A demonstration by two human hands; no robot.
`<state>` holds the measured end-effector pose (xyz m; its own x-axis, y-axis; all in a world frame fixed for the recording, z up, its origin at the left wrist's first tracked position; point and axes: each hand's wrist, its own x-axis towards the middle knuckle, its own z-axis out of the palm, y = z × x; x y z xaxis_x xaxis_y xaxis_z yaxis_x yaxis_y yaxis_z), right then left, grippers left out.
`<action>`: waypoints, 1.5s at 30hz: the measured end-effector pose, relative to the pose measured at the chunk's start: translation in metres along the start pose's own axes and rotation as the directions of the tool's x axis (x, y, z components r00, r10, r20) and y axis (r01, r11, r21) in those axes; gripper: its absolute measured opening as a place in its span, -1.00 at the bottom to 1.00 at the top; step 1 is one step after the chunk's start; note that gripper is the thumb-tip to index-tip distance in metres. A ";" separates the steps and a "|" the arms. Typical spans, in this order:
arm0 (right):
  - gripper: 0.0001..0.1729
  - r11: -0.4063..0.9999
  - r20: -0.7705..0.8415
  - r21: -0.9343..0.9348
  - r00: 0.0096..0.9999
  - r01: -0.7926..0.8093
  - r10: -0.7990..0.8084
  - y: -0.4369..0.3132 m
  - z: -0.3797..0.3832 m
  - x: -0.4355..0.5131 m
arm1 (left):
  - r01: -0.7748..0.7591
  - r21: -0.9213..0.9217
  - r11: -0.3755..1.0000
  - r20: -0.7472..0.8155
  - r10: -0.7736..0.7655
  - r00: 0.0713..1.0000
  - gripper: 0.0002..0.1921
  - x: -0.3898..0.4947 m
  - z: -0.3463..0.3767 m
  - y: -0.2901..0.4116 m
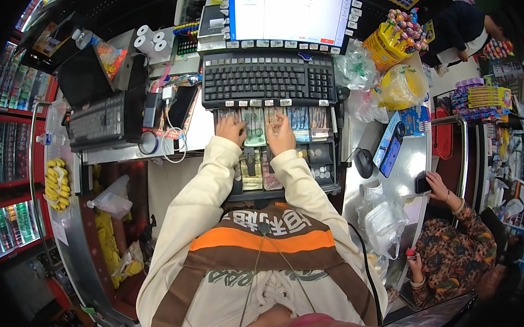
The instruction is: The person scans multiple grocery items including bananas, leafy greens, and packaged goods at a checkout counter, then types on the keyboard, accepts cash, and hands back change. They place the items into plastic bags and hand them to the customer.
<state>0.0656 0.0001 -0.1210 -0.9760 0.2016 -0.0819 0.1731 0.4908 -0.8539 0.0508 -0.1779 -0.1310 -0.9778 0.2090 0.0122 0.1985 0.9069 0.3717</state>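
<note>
An open cash drawer (286,191) lies before me, below a black keyboard (260,79). My left hand (231,131) reaches into its far left compartment, with the fingertips at the banknotes there. My right hand (281,135) is bent over reddish banknotes (271,113) in the middle compartment. Whether either hand grips a note is hidden by the fingers. Between the hands lie green banknotes (254,130). Blue banknotes (300,120) and brownish banknotes (319,120) fill the compartments to the right. Yellowish banknotes (251,175) are in the near row, and coins (321,173) lie at the near right.
A monitor (292,8) stands behind the keyboard. On the right counter are a mouse (363,162), a payment stand (391,147), plastic bags (380,221) and a lollipop tub (383,45). A customer's hand (437,186) holds a phone there. A laptop (101,120) and cables sit left.
</note>
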 end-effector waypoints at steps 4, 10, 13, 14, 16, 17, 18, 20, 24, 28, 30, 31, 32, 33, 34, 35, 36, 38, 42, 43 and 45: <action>-0.46 0.986 0.068 -0.167 0.997 -0.011 0.023 0.019 0.002 0.013 | -0.093 -0.145 0.985 -0.267 0.052 0.962 -0.81 -0.020 0.000 0.012; -0.47 0.989 0.220 -0.062 0.965 -0.135 0.145 -0.002 -0.032 0.042 | -0.368 -0.169 0.914 -0.029 0.368 0.929 -0.84 -0.004 -0.002 0.040; -0.50 0.995 0.166 0.056 0.981 0.088 -0.096 -0.030 -0.053 0.055 | -0.421 -0.107 0.901 0.108 0.432 0.895 -0.79 0.018 0.008 0.048; -0.50 0.999 0.231 -0.008 0.972 0.054 -0.051 -0.038 -0.059 0.061 | -0.439 -0.086 0.894 0.138 0.447 0.884 -0.77 0.024 0.012 0.048; -0.49 0.993 0.308 -0.093 0.950 0.078 -0.046 -0.049 -0.066 0.068 | -0.496 -0.029 0.868 0.134 0.495 0.859 -0.78 0.036 0.020 0.048; -0.49 0.993 0.319 -0.102 0.947 0.064 -0.029 -0.051 -0.068 0.070 | -0.495 -0.013 0.869 0.145 0.491 0.859 -0.80 0.040 0.023 0.048; -0.48 0.993 0.322 -0.101 0.946 0.062 -0.026 -0.051 -0.069 0.071 | -0.494 0.001 0.870 0.157 0.488 0.859 -0.82 0.043 0.026 0.048; -0.52 0.997 0.326 -0.071 0.945 0.042 -0.016 -0.046 -0.067 0.071 | -0.483 0.055 0.874 0.174 0.468 0.866 -0.88 0.046 0.025 0.051; -0.58 0.985 0.287 0.165 0.953 0.054 -0.100 -0.022 -0.061 0.065 | -0.491 0.004 0.871 -0.019 0.491 0.871 -0.88 0.030 -0.005 0.063; -0.63 0.909 0.353 0.414 0.928 -0.043 -0.117 0.007 -0.058 0.040 | -0.543 -0.036 0.839 -0.125 0.535 0.836 -0.90 -0.021 -0.063 0.069; -0.74 0.990 0.275 0.122 0.956 0.069 -0.101 0.023 -0.067 0.016 | -0.500 -0.107 0.859 -0.005 0.503 0.864 -0.92 -0.048 -0.089 0.066; -0.81 0.994 0.211 0.031 0.971 0.109 -0.113 0.032 -0.074 0.003 | -0.450 -0.180 0.875 0.130 0.475 0.871 -0.96 -0.060 -0.099 0.062; -0.85 0.995 0.033 0.010 0.994 0.101 -0.101 0.039 -0.080 -0.010 | -0.373 -0.324 0.870 0.272 0.463 0.843 -0.96 -0.069 -0.106 0.059; -0.89 0.989 -0.159 0.028 0.978 0.144 -0.138 0.046 -0.087 -0.023 | -0.269 -0.449 0.852 0.405 0.462 0.789 -0.95 -0.076 -0.109 0.056; -0.90 0.988 -0.196 -0.019 0.969 0.152 -0.153 0.053 -0.098 -0.036 | -0.284 -0.603 0.745 0.372 0.578 0.726 -0.94 -0.083 -0.108 0.056; -0.89 0.989 -0.220 -0.061 0.965 0.132 -0.142 0.060 -0.108 -0.050 | -0.281 -0.738 0.614 0.316 0.681 0.661 -0.92 -0.089 -0.105 0.056; -0.88 0.962 -0.180 -0.141 0.950 0.233 -0.256 0.065 -0.116 -0.062 | -0.137 -0.871 0.471 0.286 0.714 0.639 -0.88 -0.094 -0.099 0.058; -0.84 0.884 -0.083 -0.239 0.898 0.402 -0.431 0.071 -0.121 -0.083 | 0.072 -0.914 0.400 0.386 0.798 0.463 -0.81 -0.099 -0.088 0.061; -0.73 0.715 0.226 -0.426 0.830 0.555 -0.510 0.076 -0.114 -0.104 | 0.220 -0.863 0.455 0.505 0.783 0.364 -0.76 -0.106 -0.074 0.062; -0.69 0.682 0.254 -0.481 0.832 0.551 -0.493 0.076 -0.112 -0.106 | 0.212 -0.849 0.484 0.528 0.764 0.372 -0.77 -0.107 -0.072 0.061; -0.63 0.635 0.289 -0.554 0.839 0.539 -0.460 0.075 -0.110 -0.113 | 0.362 -0.825 0.434 0.562 0.697 0.446 -0.80 -0.111 -0.068 0.061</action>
<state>0.2033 0.1074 -0.1197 -0.9370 -0.3018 0.1756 -0.3431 0.8895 -0.3018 0.1665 -0.1704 -0.0460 -0.2603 0.9306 -0.2574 -0.3231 0.1673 0.9315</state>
